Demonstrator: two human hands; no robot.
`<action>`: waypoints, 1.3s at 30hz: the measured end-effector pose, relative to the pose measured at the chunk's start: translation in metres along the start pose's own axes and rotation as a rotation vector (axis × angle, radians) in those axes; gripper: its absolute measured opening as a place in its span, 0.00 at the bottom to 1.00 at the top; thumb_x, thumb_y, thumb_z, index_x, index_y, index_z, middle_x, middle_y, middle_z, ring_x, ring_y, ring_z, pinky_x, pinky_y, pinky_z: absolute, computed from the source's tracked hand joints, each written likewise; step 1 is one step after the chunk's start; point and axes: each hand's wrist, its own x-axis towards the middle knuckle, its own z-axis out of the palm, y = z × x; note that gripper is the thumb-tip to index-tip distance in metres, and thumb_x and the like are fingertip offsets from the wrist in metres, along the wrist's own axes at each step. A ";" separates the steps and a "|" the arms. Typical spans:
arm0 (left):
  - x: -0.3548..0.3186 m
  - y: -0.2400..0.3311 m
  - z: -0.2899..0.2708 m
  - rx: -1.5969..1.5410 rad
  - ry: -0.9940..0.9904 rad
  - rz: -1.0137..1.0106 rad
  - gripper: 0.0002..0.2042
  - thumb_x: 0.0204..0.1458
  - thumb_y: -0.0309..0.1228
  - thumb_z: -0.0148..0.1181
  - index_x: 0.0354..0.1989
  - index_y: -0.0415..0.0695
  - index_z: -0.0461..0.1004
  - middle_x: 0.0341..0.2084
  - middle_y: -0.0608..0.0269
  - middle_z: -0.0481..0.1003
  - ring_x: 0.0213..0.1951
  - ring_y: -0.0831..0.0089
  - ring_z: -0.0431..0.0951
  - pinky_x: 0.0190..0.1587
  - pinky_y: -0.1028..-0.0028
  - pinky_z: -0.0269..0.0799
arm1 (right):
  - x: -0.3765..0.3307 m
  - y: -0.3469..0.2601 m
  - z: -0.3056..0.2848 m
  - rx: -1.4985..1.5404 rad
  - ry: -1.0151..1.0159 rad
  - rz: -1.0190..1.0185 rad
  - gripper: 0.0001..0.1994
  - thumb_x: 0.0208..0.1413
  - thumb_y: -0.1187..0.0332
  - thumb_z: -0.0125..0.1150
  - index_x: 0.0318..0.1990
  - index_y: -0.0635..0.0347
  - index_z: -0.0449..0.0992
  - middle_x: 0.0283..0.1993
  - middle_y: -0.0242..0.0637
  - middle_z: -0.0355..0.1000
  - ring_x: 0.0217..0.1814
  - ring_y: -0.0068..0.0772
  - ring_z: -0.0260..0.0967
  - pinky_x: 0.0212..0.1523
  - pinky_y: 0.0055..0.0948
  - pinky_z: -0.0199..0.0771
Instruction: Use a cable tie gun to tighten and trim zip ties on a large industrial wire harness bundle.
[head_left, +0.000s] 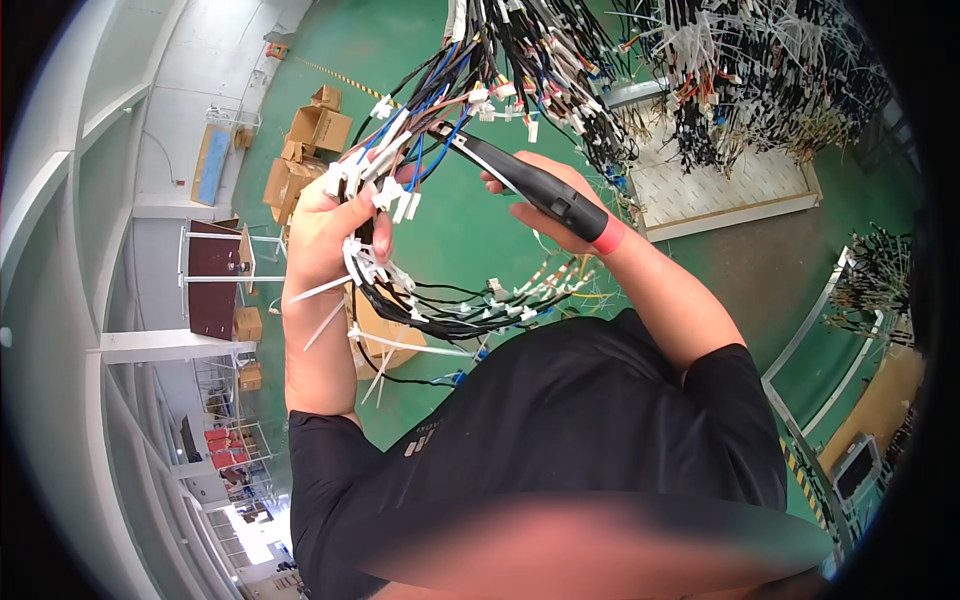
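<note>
My left hand (325, 225) is closed round a wire harness (385, 155), a thick bundle of black, white and blue wires with white connectors. White cable ties (320, 290) stick out by the wrist, and the lower part of the bundle (440, 322) loops right in front of my body. My right hand (583, 182) grips a black cable-tie gun (535, 180) with a red end. Its narrow metal nose points up and left, reaching the wires just right of my left hand. Whether the nose is round a tie is hidden among the wires.
More harness wires (530, 50) hang at top centre, close above the tool. Dense hanging harnesses (740, 90) stand right, over a pale board (720, 190) with a raised edge. Cardboard boxes (315, 128) lie on the green floor at left. A metal frame (835, 345) stands far right.
</note>
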 end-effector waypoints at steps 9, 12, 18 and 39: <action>0.003 -0.002 0.012 0.334 0.061 0.041 0.20 0.65 0.25 0.63 0.65 0.32 0.74 0.42 0.59 0.83 0.23 0.78 0.78 0.26 0.77 0.72 | -0.005 -0.024 0.003 -0.185 0.107 -0.001 0.20 0.50 0.80 0.61 0.53 0.62 0.77 0.45 0.41 0.75 0.44 0.44 0.76 0.49 0.37 0.78; 0.006 -0.003 0.016 0.452 0.055 0.065 0.16 0.66 0.26 0.64 0.59 0.34 0.77 0.31 0.68 0.79 0.24 0.81 0.77 0.27 0.78 0.71 | -0.005 -0.023 0.007 -0.177 0.160 -0.071 0.18 0.49 0.80 0.63 0.51 0.63 0.78 0.41 0.41 0.73 0.39 0.42 0.73 0.44 0.35 0.76; 0.006 -0.005 0.010 0.491 0.016 0.049 0.18 0.65 0.26 0.64 0.62 0.35 0.77 0.33 0.67 0.80 0.24 0.82 0.76 0.27 0.78 0.72 | -0.001 -0.029 -0.006 -0.216 0.123 0.048 0.12 0.48 0.78 0.69 0.42 0.61 0.79 0.31 0.40 0.71 0.30 0.43 0.70 0.35 0.36 0.73; 0.012 -0.011 -0.023 0.021 -0.094 -0.035 0.32 0.64 0.26 0.62 0.74 0.29 0.59 0.59 0.27 0.75 0.20 0.77 0.74 0.19 0.76 0.68 | -0.066 -0.005 -0.025 -0.270 0.190 0.055 0.20 0.56 0.76 0.67 0.58 0.61 0.77 0.55 0.41 0.79 0.59 0.45 0.79 0.62 0.39 0.76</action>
